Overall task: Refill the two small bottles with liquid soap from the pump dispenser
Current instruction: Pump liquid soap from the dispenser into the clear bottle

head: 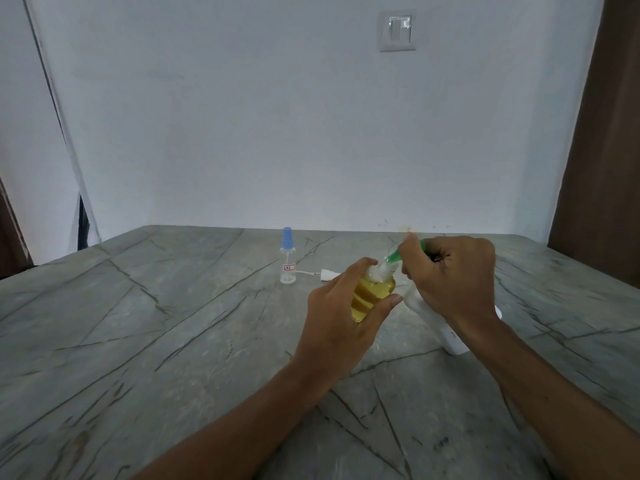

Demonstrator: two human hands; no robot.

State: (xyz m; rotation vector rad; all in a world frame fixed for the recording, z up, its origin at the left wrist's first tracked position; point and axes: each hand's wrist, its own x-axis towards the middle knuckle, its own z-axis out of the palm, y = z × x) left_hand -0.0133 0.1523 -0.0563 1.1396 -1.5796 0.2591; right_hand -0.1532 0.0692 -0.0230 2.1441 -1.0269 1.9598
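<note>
Holding small bottle (375,292) in left hand (339,317) grip; right hand (450,275) grip closed on pump dispenser (426,313) head; nr full, may overflow w/ more pumps or spout slip.

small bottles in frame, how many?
2. The yellow-filled bottle is gripped in the left hand; the blue-capped bottle stands on the table, farther back, to its left. No others seen.

Grey stone-look table (173,323), dark veins across top. Small clear bottle (287,263), blue cap, upright near far edge. White spray head (327,274) with thin tube lying just beside it. White dispenser bottle (455,339) tilted, base on table, right side
</note>
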